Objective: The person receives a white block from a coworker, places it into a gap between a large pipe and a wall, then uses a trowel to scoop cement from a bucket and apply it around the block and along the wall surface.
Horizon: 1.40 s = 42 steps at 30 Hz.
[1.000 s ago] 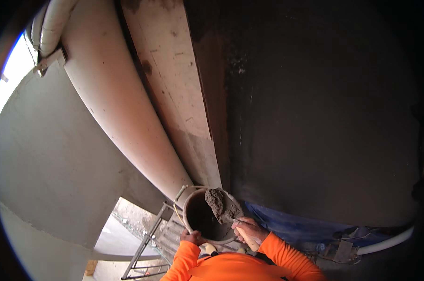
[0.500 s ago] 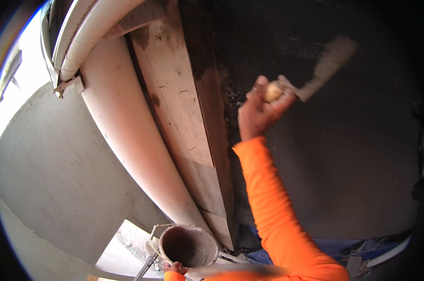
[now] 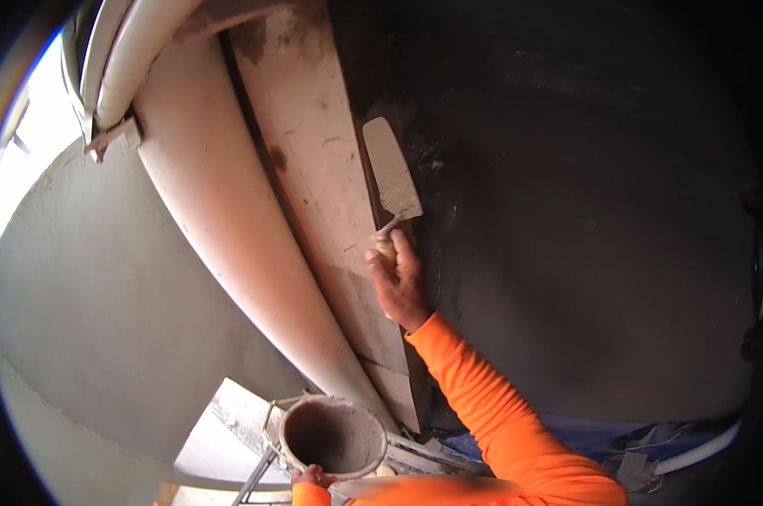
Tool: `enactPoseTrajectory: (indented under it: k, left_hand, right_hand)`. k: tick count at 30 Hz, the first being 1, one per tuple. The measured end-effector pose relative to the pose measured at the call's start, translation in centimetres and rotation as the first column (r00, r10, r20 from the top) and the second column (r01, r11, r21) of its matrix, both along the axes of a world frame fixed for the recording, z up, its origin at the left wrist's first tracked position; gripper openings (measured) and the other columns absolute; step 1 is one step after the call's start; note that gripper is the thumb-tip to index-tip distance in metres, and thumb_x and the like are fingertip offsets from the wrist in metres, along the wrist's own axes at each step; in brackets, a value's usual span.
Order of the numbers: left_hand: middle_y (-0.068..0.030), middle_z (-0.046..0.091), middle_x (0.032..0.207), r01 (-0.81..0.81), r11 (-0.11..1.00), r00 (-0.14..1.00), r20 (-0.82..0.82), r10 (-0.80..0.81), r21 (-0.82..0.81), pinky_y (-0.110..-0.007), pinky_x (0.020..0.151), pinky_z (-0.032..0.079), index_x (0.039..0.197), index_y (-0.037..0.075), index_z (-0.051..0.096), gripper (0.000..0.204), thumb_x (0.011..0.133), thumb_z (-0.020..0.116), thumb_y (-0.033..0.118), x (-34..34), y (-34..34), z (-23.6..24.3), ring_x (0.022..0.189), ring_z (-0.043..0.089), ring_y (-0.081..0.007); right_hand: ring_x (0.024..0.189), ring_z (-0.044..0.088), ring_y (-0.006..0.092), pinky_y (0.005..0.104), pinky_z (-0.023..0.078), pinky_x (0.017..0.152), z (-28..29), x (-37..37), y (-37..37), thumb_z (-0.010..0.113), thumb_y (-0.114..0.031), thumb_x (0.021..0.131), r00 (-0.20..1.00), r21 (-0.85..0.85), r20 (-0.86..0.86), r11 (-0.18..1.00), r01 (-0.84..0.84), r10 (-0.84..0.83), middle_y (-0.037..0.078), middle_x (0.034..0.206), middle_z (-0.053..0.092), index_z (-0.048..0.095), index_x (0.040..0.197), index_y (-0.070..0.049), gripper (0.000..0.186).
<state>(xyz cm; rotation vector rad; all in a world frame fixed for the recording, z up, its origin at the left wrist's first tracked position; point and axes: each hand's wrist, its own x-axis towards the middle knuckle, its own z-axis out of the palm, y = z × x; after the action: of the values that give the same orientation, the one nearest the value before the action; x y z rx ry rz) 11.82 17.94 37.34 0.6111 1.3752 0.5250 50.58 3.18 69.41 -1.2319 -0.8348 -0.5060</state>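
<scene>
My right hand (image 3: 401,278), in an orange sleeve, is closed round the wooden handle of a trowel (image 3: 390,169). The trowel's long blade, coated in grey, points up and lies along the edge between a pale board (image 3: 301,143) and the dark grey wall (image 3: 584,236). Whether the blade touches the surface I cannot tell. At the lower edge my left hand (image 3: 314,476) grips the rim of a bucket (image 3: 375,438). Grey residue coats the bucket's inside, and its bottom lies in dark shadow.
A thick pale pipe (image 3: 221,194) runs down left of the board, held near the top by a bracket (image 3: 112,139). A curved grey wall (image 3: 120,295) fills the left. Metal legs (image 3: 259,476) stand beside the bucket. Blue sheeting (image 3: 567,428) and a white pipe (image 3: 698,451) lie at lower right.
My right hand has brought the trowel left and down, from over the dark wall to the board's edge. The blade has turned from slanting right to nearly upright. My left hand stays at the bucket.
</scene>
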Motion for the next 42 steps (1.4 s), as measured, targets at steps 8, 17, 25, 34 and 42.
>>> enactPoseTrajectory:
  k: [8, 17, 25, 34, 42]
  left_hand:
    - [-0.004, 0.063, 0.087, 0.344, 0.88, 0.92, 0.067, -0.385, 0.326, -0.038, 0.06, 0.062, 0.117, 0.009, 0.061, 0.035, 0.083, 0.063, -0.001, 2.7, -2.4, 3.0, 0.076, 0.063, -0.0156]
    - [-0.007, 0.064, 0.112, 0.514, 0.537, 0.726, -0.006, -0.688, 0.669, -0.032, 0.083, 0.053, 0.129, 0.0, 0.061, 0.047, 0.083, 0.058, -0.005, 7.4, -4.9, 7.3, 0.098, 0.063, -0.0178]
    - [-0.0114, 0.061, 0.134, 0.578, 0.47, 0.62, 0.016, -0.785, 0.667, -0.034, 0.103, 0.047, 0.137, 0.0, 0.058, 0.057, 0.08, 0.057, -0.007, 8.2, -6.6, 7.6, 0.121, 0.061, -0.0234]
    - [-0.008, 0.062, 0.087, 0.509, 0.856, 0.818, 0.259, -0.514, 0.091, -0.049, 0.064, 0.066, 0.111, 0.006, 0.059, 0.026, 0.087, 0.061, -0.003, 9.6, -3.4, 3.5, 0.066, 0.066, -0.0255]
    - [-0.0195, 0.062, 0.099, 0.286, 0.957, 0.891, 0.354, -0.283, 0.046, -0.067, 0.067, 0.062, 0.115, 0.001, 0.053, 0.04, 0.079, 0.061, -0.012, 6.7, 0.0, -3.1, 0.08, 0.067, -0.0424]
  right_hand:
    - [0.102, 0.062, 0.0528, 0.0585, 0.05, 0.087, -19.0, -12.8, -9.7, 0.065, -0.029, 0.095, 0.907, -0.903, -0.406, 0.1, -0.417, 0.11, 0.032, 0.103, 0.068, 0.054, 0.11, 0.001, 0.035]
    - [0.106, 0.064, 0.0515, 0.0528, 0.052, 0.091, -29.7, -17.4, -6.8, 0.064, -0.029, 0.095, 0.761, -0.744, -0.644, 0.287, -0.603, -0.07, 0.033, 0.106, 0.068, 0.061, 0.121, 0.0, 0.04]
    - [0.051, 0.048, 0.0102, 0.0287, 0.04, 0.043, -25.9, -18.5, -10.4, 0.059, -0.028, 0.103, 0.001, 0.017, -0.999, 0.476, -0.879, 0.039, 0.001, 0.071, 0.051, 0.053, 0.103, -0.007, 0.022]
    - [0.053, 0.049, 0.0086, 0.0286, 0.042, 0.045, -25.7, -18.3, -13.7, 0.062, -0.04, 0.102, 0.074, -0.032, -0.996, 0.545, -0.838, 0.055, -0.001, 0.073, 0.051, 0.055, 0.103, -0.01, 0.031]
    - [0.059, 0.051, 0.0106, 0.0264, 0.045, 0.054, -8.1, -11.6, -13.4, 0.052, -0.042, 0.104, 0.485, 0.098, -0.709, 0.753, -0.651, 0.512, 0.002, 0.075, 0.054, 0.054, 0.117, -0.004, 0.04]
